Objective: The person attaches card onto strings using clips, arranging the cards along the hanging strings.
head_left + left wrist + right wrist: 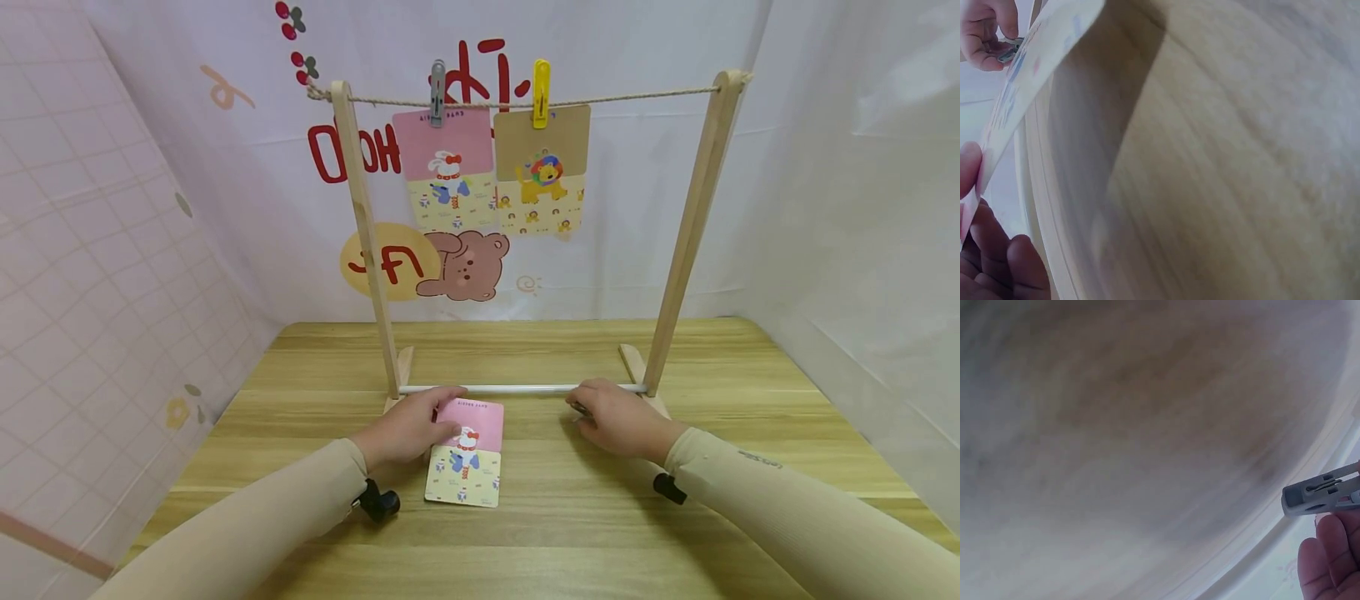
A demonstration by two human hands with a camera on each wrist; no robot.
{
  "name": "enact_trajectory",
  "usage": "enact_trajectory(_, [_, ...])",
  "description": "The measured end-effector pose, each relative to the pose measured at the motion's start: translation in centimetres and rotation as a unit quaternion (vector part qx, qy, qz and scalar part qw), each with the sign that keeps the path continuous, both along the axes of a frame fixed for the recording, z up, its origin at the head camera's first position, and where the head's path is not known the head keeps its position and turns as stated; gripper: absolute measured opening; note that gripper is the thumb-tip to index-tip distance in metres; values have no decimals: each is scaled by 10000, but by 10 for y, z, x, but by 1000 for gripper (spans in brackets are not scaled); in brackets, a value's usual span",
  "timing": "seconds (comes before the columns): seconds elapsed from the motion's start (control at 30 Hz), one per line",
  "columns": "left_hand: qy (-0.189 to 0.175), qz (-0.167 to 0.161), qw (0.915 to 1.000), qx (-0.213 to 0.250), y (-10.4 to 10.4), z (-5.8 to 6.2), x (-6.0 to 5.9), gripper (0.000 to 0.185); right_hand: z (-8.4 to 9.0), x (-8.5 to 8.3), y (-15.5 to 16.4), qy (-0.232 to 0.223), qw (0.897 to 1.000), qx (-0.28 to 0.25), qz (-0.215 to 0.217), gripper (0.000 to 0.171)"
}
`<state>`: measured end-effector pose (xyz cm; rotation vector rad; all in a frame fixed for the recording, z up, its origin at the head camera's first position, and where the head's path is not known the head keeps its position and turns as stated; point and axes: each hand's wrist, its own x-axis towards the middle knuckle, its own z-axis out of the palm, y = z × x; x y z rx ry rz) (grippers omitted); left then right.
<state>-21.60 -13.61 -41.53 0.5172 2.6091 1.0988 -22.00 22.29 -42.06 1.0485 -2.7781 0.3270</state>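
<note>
My left hand (408,427) pinches the left edge of a pink and pale-yellow card (463,479) with a rabbit picture. In the left wrist view the card (1041,62) slants above the wood, its thumb on one face and fingers behind. My right hand (618,421) holds a grey clothespin (1319,490) between thumb and fingers, to the right of the card. A similar pink card (444,146) hangs from the twine under a grey clothespin (437,93). Beside it a tan card with a lion (540,142) hangs from a yellow clothespin (541,93).
A wooden frame with two posts (693,233) stands at the back of the wood-grain table (525,542). Twine (630,97) runs between the post tops, and a white rod (517,389) joins them low down. A printed white cloth (637,208) hangs behind.
</note>
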Motion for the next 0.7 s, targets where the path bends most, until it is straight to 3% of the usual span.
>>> enact_trajectory(0.23, [-270,278,9971,653,0,-1,-3,57,2,1,-2,-74,9992,-399,24,27])
enact_trajectory(0.4, [-302,376,9919,1176,2,-1,-4,46,4,4,-3,-96,9982,-587,35,28])
enact_trajectory(0.7, [-253,429,9900,1322,5,4,-1,27,9,8,-8,-233,9948,-985,-94,24])
